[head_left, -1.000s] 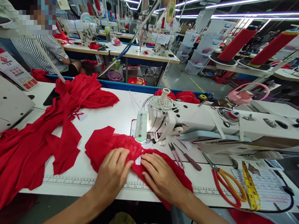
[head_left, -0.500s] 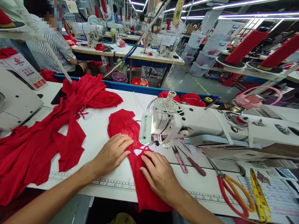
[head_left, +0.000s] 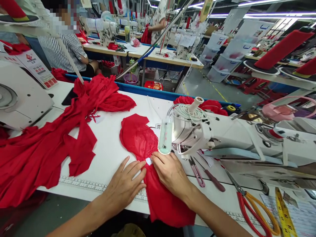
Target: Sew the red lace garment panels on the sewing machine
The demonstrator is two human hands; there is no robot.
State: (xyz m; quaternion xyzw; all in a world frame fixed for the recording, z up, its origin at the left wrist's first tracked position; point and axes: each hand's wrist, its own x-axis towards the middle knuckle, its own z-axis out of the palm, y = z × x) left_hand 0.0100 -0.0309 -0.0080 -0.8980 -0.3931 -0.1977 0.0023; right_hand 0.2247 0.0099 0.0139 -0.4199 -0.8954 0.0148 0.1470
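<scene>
A red fabric piece with lace [head_left: 138,138] lies on the white sewing table, narrowing at its middle beside the sewing machine head [head_left: 187,131]. Its lower part [head_left: 170,204] hangs over the front edge. My left hand [head_left: 127,184] rests with fingers spread, its fingertips touching the narrow part from the left. On the other side, my right hand [head_left: 171,172] has its fingers bent and closed on the fabric just below the machine's pale green guard [head_left: 165,136]. Between both hands shows a small white patch [head_left: 148,161]. The needle is hidden.
A long heap of red fabric [head_left: 74,131] covers the left side. Right of my right hand lie thread snips [head_left: 197,172], a dark-handled pointed tool [head_left: 213,179], scissors [head_left: 256,210] and a yellow tape measure [head_left: 283,214]. A person in a striped shirt [head_left: 65,52] sits beyond.
My left hand has drawn back towards me with fingers more spread. My right hand has moved up to the narrow middle and closed there. The camera view has shifted left.
</scene>
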